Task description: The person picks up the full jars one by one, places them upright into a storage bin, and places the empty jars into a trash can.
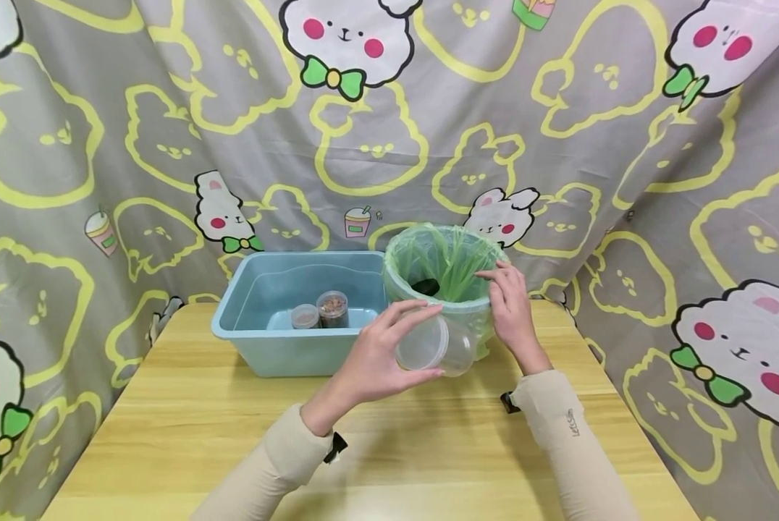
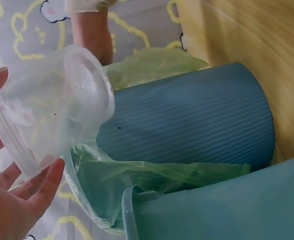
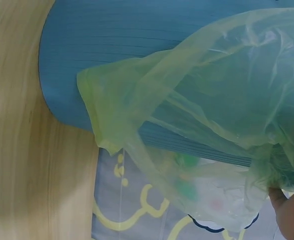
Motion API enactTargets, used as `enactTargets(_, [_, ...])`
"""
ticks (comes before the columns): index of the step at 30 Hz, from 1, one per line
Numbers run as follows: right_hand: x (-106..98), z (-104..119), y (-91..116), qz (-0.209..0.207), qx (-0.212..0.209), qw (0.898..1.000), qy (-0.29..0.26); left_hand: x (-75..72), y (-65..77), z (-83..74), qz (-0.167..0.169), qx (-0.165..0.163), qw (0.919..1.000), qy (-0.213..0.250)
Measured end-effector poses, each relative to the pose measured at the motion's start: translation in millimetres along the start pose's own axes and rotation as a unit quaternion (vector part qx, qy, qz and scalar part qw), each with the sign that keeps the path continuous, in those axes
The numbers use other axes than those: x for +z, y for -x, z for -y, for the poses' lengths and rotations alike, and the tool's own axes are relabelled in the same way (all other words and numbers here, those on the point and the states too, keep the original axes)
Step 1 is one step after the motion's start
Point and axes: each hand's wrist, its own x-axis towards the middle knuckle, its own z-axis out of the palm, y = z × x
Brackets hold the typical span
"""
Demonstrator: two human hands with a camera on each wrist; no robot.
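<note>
My left hand (image 1: 379, 354) grips a clear plastic container (image 1: 457, 347) near its wide end, with the thumb and fingers spread around it. The container is tipped on its side in front of the bin, and no contents show through its wall. My right hand (image 1: 512, 304) is at the right rim of the blue trash bin (image 2: 187, 115), holding the edge of its green plastic bag (image 3: 212, 85). In the right wrist view the bag bunches beside a fingertip. A dark object (image 1: 426, 287) lies inside the lined bin.
A light blue rectangular tub (image 1: 285, 354) stands left of the bin, close beside it. Inside it are two small clear jars, one with brown bits (image 1: 333, 310) and a shorter one (image 1: 305, 316). A patterned curtain (image 1: 376, 145) hangs behind the wooden table (image 1: 187, 427).
</note>
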Motion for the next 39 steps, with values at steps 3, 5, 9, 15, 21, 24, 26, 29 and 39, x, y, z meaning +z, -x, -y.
enactTargets(3, [-1,1,-1,-0.012,0.000,1.000,-0.007,-1.9,-1.0,1.5,0.001,-0.003,1.0000,0.001])
enactTargets(5, [-2,1,-3,-0.018,-0.002,1.000,-0.010,-3.8,-1.6,2.6,0.000,-0.006,1.0000,0.003])
enactTargets(9, [-3,2,-4,-0.023,-0.003,1.000,-0.010,-6.8,-2.2,5.4,-0.001,-0.015,0.9999,-0.001])
enactTargets(15, [-3,2,1,-0.013,0.014,1.000,-0.004,-5.2,-2.6,10.1,-0.005,-0.010,0.9999,-0.005])
enactTargets(21, [-1,2,2,0.003,0.015,1.000,0.000,-3.9,-3.5,15.6,-0.011,-0.030,0.9988,0.038])
enactTargets(24, [0,1,1,0.004,0.009,1.000,0.001,-6.6,-6.2,16.2,-0.023,-0.035,0.9960,0.079])
enactTargets(26, [0,0,1,0.005,0.006,1.000,0.001,-9.3,-10.1,15.7,-0.038,-0.032,0.9937,0.100])
enactTargets(29, [-1,0,0,0.007,0.006,1.000,0.001,-12.7,-17.5,15.0,-0.065,-0.032,0.9906,0.116])
enactTargets(39, [-3,0,-2,0.010,0.008,1.000,0.008,-11.5,-41.3,23.8,-0.147,-0.074,0.9769,0.136])
